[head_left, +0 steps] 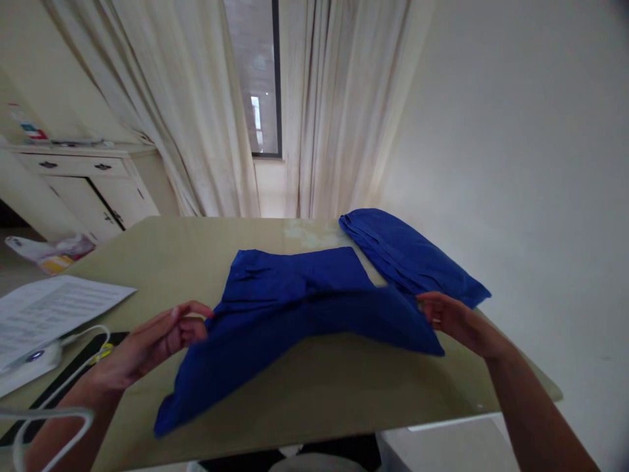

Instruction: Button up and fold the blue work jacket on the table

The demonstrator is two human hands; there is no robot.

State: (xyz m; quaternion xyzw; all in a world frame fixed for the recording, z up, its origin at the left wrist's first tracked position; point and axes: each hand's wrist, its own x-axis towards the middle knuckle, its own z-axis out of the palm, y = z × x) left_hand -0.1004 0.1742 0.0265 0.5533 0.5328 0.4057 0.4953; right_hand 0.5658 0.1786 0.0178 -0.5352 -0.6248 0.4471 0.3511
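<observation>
A blue cloth (299, 314) lies partly folded on the beige table (314, 393), its near edge lifted off the surface. My left hand (147, 344) pinches the cloth's left edge, fingers closed. My right hand (455, 321) grips the cloth's right corner, fingers curled on it. Behind the right hand lies a stack of folded blue cloths (410, 255).
Printed sheets of paper (46, 308), a white cable (59, 387) and a black flat object (73, 373) lie at the table's left end. A white cabinet (83, 183) stands at far left. Curtains (196, 105) and a window are behind the table.
</observation>
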